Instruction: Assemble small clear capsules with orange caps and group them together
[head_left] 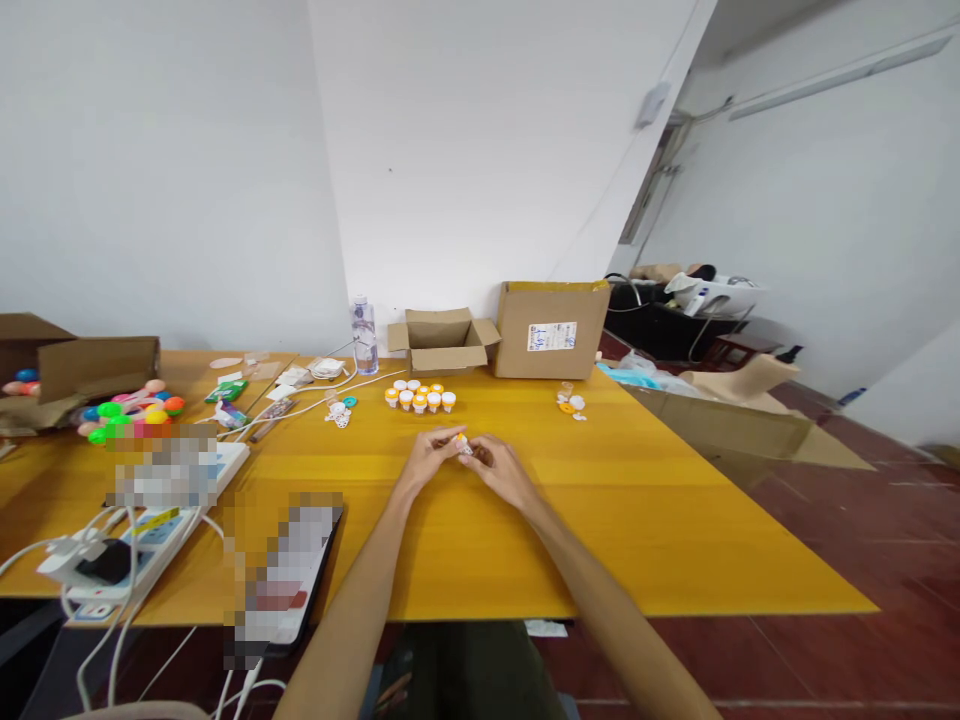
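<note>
Over the middle of the table, my left hand [429, 455] and my right hand [498, 466] meet, with closed fingers, around a small white-and-orange piece with dark spots [463, 446]. The fingers cover part of it. Just beyond the hands stands a cluster of several small white-and-orange tubs [420, 399]. To the left of that cluster lie a teal ring [349, 402] and a spotted white piece [342, 418]. On the right, an orange ring [568, 408] rests beside small white and clear parts [577, 401].
An open cardboard box [442, 358], a closed carton [551, 360] and a water bottle [365, 340] stand along the wall. At left are a power strip [150, 555] with cables, a phone [300, 570] and colourful balls [131, 412]. The table's right edge drops to the floor.
</note>
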